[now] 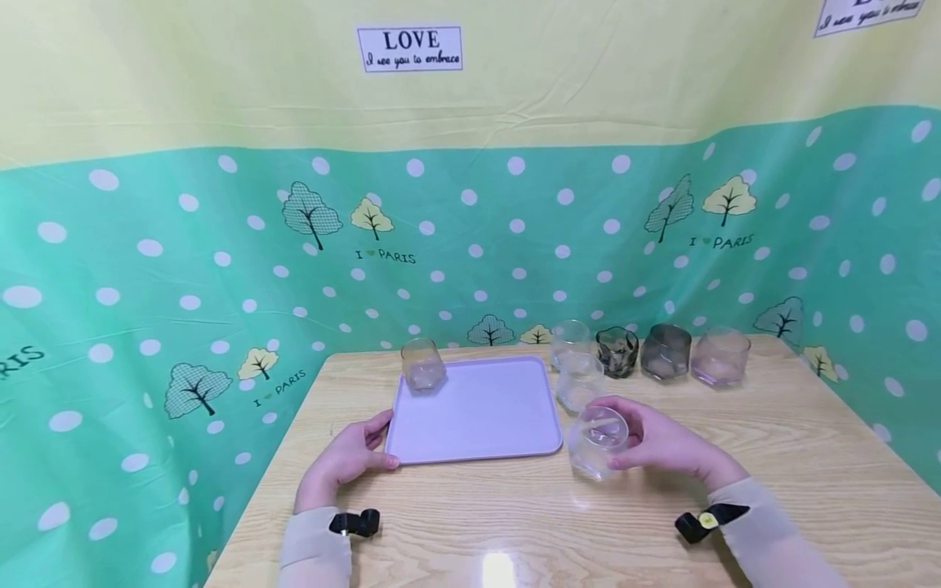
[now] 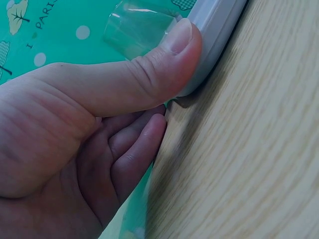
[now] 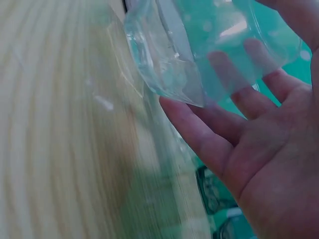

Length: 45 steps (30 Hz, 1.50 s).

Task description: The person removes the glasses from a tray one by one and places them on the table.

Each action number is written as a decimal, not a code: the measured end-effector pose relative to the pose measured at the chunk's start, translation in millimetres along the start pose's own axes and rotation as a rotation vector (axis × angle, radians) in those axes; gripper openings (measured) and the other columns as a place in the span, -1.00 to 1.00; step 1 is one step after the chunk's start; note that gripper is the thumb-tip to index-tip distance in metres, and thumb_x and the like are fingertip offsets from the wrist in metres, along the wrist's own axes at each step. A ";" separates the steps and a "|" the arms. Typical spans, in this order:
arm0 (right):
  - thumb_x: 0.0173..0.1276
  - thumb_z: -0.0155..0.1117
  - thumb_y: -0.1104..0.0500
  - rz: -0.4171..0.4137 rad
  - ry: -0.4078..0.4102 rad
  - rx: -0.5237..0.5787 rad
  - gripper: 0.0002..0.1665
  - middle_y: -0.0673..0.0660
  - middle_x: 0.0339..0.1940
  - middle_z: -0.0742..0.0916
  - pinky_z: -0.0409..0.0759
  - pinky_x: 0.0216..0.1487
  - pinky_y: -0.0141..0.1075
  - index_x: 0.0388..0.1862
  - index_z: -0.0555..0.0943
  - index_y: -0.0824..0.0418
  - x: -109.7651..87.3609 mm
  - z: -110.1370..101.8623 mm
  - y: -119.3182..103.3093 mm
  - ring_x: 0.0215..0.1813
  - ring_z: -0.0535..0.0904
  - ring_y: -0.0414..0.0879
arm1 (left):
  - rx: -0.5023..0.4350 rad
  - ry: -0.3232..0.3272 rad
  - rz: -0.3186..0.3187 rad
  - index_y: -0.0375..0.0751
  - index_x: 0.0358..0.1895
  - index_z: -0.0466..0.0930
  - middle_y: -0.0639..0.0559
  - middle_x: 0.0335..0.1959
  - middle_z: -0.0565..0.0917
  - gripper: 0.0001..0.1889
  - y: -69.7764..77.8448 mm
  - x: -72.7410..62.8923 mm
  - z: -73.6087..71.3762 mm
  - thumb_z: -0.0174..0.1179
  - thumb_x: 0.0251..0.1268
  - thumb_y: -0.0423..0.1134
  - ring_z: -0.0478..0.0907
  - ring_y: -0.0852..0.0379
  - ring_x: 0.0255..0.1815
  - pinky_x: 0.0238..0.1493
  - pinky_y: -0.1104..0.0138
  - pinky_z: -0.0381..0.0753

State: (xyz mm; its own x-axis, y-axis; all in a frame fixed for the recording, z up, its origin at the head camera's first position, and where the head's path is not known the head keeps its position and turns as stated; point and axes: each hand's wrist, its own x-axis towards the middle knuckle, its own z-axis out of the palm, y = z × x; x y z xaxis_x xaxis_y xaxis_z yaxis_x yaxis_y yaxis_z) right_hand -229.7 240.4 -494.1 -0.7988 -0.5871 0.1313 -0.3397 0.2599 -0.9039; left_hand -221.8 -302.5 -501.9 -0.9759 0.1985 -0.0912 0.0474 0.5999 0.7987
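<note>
My left hand (image 1: 351,453) grips a lilac tray (image 1: 478,449) at its front left corner, thumb on the rim and the other fingers along its left side. In the left wrist view the thumb (image 2: 172,59) presses the tray edge (image 2: 214,45). An amber-tinted glass (image 1: 423,367) stands on the tray's back left corner. My right hand (image 1: 654,437) holds a clear glass (image 1: 591,449) just right of the tray; in the right wrist view its fingers (image 3: 199,127) curve round the glass (image 3: 174,59), close above the wood. A second clear glass (image 1: 579,385) stands behind it.
Along the table's back right stand another clear glass (image 1: 569,339), a dark wavy glass (image 1: 617,353), a smoky grey glass (image 1: 665,353) and a pinkish glass (image 1: 720,358). A green and yellow printed cloth (image 1: 441,286) hangs behind the wooden table (image 1: 441,523).
</note>
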 end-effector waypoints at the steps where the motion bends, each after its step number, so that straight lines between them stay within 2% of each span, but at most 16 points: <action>1: 0.19 0.68 0.22 0.004 -0.001 -0.001 -0.05 0.22 0.40 0.63 0.74 0.19 -0.24 0.53 0.44 0.17 -1.4 -2.7 0.6 0.33 0.59 0.19 | -0.006 0.001 -0.003 -0.43 0.63 0.24 -0.29 0.63 0.31 0.05 0.3 0.0 0.1 0.66 0.07 -0.30 0.38 -0.27 0.56 0.55 0.00 0.40; 9: 0.19 0.65 0.30 -0.017 0.005 0.021 -0.08 0.25 0.42 0.62 0.73 0.23 -0.20 0.52 0.46 0.19 -9.0 -20.8 7.7 0.36 0.57 0.25 | -0.015 0.005 0.003 -0.44 0.62 0.25 -0.31 0.62 0.32 0.05 1.6 -1.0 1.2 0.66 0.06 -0.33 0.38 -0.30 0.56 0.55 -0.03 0.40; 14: 0.23 0.59 0.36 -0.033 0.048 0.043 -0.11 0.28 0.44 0.61 0.69 0.26 -0.27 0.53 0.44 0.24 -14.3 -32.4 15.2 0.39 0.57 0.16 | -0.009 0.007 -0.001 -0.44 0.62 0.25 -0.31 0.62 0.32 0.05 2.4 -1.3 1.6 0.65 0.07 -0.33 0.38 -0.29 0.55 0.55 -0.02 0.41; 18: 0.26 0.56 0.39 -0.023 0.107 0.053 -0.09 0.23 0.45 0.63 0.61 0.32 -0.39 0.57 0.41 0.25 -18.2 -40.6 20.0 0.42 0.58 0.11 | -0.008 0.008 -0.007 -0.42 0.62 0.26 -0.31 0.61 0.33 0.04 2.9 -2.2 1.5 0.66 0.06 -0.32 0.40 -0.29 0.55 0.54 -0.03 0.42; 23: 0.36 0.50 0.37 0.022 0.222 0.098 -0.09 -0.04 0.45 0.62 0.67 0.24 -0.38 0.63 0.34 0.26 -21.6 -46.6 23.4 0.32 0.65 -0.12 | -0.014 0.007 -0.007 -0.41 0.63 0.26 -0.33 0.61 0.34 0.05 3.2 -3.0 1.2 0.66 0.06 -0.33 0.40 -0.30 0.54 0.54 -0.03 0.42; 25: 0.41 0.47 0.35 0.050 0.277 0.117 -0.09 -0.02 0.50 0.56 0.71 0.20 -0.35 0.66 0.30 0.25 -21.6 -47.2 23.7 0.26 0.67 -0.19 | -0.014 0.006 -0.006 -0.41 0.63 0.26 -0.32 0.61 0.34 0.05 2.7 -2.7 1.2 0.66 0.06 -0.33 0.39 -0.30 0.55 0.54 -0.03 0.42; 26: 0.43 0.46 0.33 0.070 0.307 0.119 -0.08 0.06 0.54 0.52 0.73 0.17 -0.35 0.68 0.26 0.25 -21.5 -47.4 23.2 0.23 0.68 -0.21 | -0.014 0.006 -0.007 -0.41 0.63 0.25 -0.32 0.61 0.33 0.05 2.3 -2.6 1.3 0.66 0.06 -0.33 0.39 -0.29 0.55 0.55 -0.03 0.42; 28: 0.48 0.46 0.26 0.126 0.371 0.103 -0.02 0.22 0.60 0.43 0.73 0.14 -0.39 0.74 0.17 0.24 -20.5 -46.9 21.2 0.26 0.66 -0.11 | -0.010 0.011 -0.012 -0.41 0.63 0.25 -0.31 0.61 0.33 0.05 1.3 -1.8 1.5 0.66 0.06 -0.32 0.39 -0.28 0.55 0.55 -0.02 0.41; 31: 0.48 0.48 0.19 0.184 0.459 0.064 0.09 0.45 0.65 0.32 0.67 0.11 -0.51 0.78 0.06 0.23 -17.1 -45.8 19.9 0.40 0.56 0.21 | 0.000 0.018 -0.021 -0.38 0.63 0.25 -0.29 0.61 0.34 0.05 0.3 -0.8 1.6 0.66 0.06 -0.30 0.39 -0.26 0.56 0.55 -0.01 0.41; 34: 0.45 0.51 0.21 0.193 0.517 0.063 0.15 0.46 0.69 0.25 0.62 0.10 -0.58 0.80 0.00 0.18 -13.2 -44.3 21.1 0.51 0.37 0.45 | 0.007 0.021 -0.024 -0.37 0.64 0.26 -0.28 0.61 0.34 0.06 1.1 -0.4 1.2 0.66 0.06 -0.29 0.39 -0.26 0.56 0.56 -0.01 0.40; 39: 0.43 0.51 0.26 0.180 0.550 0.100 0.16 0.47 0.71 0.21 0.63 0.07 -0.58 0.80 0.00 0.17 -9.2 -41.7 22.6 0.52 0.34 0.49 | 0.013 0.015 -0.013 -0.38 0.63 0.26 -0.29 0.61 0.35 0.06 3.0 -1.4 0.4 0.67 0.05 -0.29 0.40 -0.27 0.55 0.55 -0.02 0.40; 45: 0.41 0.52 0.25 0.183 0.554 0.074 0.14 0.51 0.67 0.27 0.62 0.06 -0.59 0.78 0.04 0.23 -6.9 -38.3 23.3 0.49 0.37 0.51 | 0.011 0.009 -0.004 -0.37 0.64 0.26 -0.29 0.61 0.34 0.05 1.5 -0.1 0.9 0.66 0.07 -0.29 0.41 -0.26 0.54 0.55 0.01 0.41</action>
State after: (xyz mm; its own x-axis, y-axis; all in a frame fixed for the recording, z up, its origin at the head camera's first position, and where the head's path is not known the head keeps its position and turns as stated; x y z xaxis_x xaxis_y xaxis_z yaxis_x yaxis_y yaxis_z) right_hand -251.1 279.8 -500.5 -0.9884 -0.0445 0.1453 -0.1519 0.2531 -0.9555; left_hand -221.4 -300.9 -501.2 -0.9779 0.1893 -0.0886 0.0461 0.6092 0.7917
